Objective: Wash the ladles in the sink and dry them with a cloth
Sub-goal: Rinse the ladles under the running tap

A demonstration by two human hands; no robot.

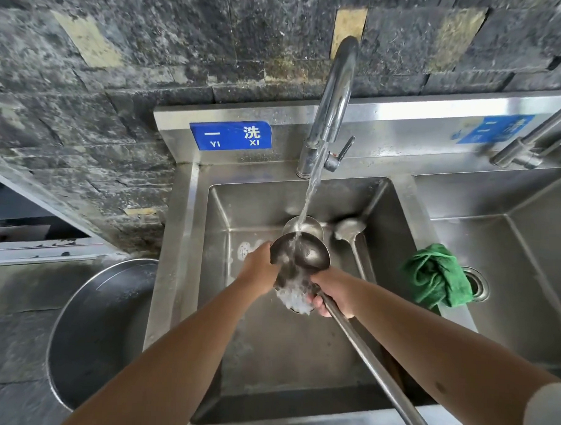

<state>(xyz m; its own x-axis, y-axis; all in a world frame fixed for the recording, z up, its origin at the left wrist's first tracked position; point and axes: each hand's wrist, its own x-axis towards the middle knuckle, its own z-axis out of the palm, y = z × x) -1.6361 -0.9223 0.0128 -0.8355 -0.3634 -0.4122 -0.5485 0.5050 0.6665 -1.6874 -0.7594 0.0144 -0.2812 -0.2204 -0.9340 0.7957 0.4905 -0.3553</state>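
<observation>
A dark steel ladle (306, 253) is held over the left sink basin (215, 210) under the running stream from the tap (332, 99). My right hand (333, 293) grips its long handle just below the bowl. My left hand (259, 270) holds the bowl's left rim. Water splashes off below the bowl. Two more ladles lie in the basin behind: one (309, 224) directly under the stream's path, another (350, 229) to its right with its handle running down the basin. A green cloth (436, 275) lies bunched on the divider between the basins.
A second basin (524, 284) with a drain sits to the right, with another tap (529, 144) above it. A large steel bowl (100, 330) stands on the floor left of the sink. A dark stone wall rises behind.
</observation>
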